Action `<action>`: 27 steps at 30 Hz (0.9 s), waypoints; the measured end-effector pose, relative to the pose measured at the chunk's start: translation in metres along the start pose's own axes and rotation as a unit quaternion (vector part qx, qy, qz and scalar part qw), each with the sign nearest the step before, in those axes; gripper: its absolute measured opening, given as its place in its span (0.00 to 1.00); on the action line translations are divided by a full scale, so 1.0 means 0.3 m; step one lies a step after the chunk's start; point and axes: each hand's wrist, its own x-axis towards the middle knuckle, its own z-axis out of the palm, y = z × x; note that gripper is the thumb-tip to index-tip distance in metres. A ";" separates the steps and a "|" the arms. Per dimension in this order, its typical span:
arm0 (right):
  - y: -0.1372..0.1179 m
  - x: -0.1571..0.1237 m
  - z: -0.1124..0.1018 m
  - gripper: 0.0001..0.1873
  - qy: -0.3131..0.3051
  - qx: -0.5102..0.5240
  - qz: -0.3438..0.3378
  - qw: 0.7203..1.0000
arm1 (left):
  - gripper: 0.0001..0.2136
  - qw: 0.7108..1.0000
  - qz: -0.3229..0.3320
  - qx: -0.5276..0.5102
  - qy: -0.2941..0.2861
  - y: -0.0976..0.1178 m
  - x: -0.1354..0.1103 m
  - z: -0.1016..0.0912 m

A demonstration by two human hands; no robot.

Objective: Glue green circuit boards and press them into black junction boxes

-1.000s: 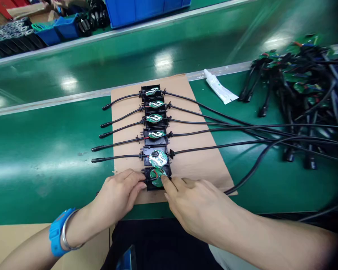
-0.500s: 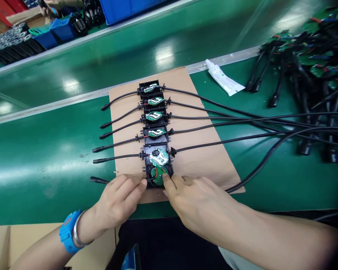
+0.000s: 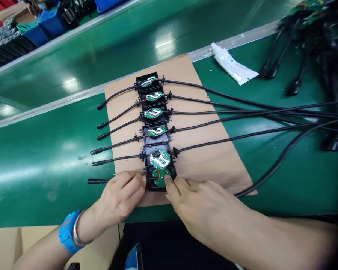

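At the nearest black case (image 3: 150, 185), the left hand (image 3: 121, 197) pinches a short cable (image 3: 98, 181) on its left and the right hand (image 3: 198, 202), grip unclear, touches the green board (image 3: 159, 182) inside.

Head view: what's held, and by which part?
The left hand seems to pinch the nearest short cable at its inner end; right hand touches the nearest green board, any grip hidden.

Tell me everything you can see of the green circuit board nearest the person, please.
The green circuit board looks thin, hard and rounded, and sits in the black box at the near end of the row. A red wire curves over its left part. The right hand appears to touch its right side with the fingertips, hiding that edge.
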 end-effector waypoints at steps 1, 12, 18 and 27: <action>-0.001 0.002 -0.001 0.21 -0.007 -0.003 0.000 1.000 | 0.10 0.999 0.005 0.032 -0.017 0.003 0.007 -0.005; 0.041 -0.030 -0.075 0.14 -0.107 0.158 0.102 0.976 | 0.10 0.998 0.008 -0.055 0.001 0.025 0.006 -0.013; 0.035 -0.052 -0.091 0.03 -0.119 0.141 0.129 0.974 | 0.13 0.997 0.064 -0.042 -0.023 0.011 0.030 0.041; 0.075 0.007 -0.086 0.16 -0.157 0.248 0.209 0.933 | 0.14 0.997 0.024 -0.044 -0.053 0.036 0.035 0.042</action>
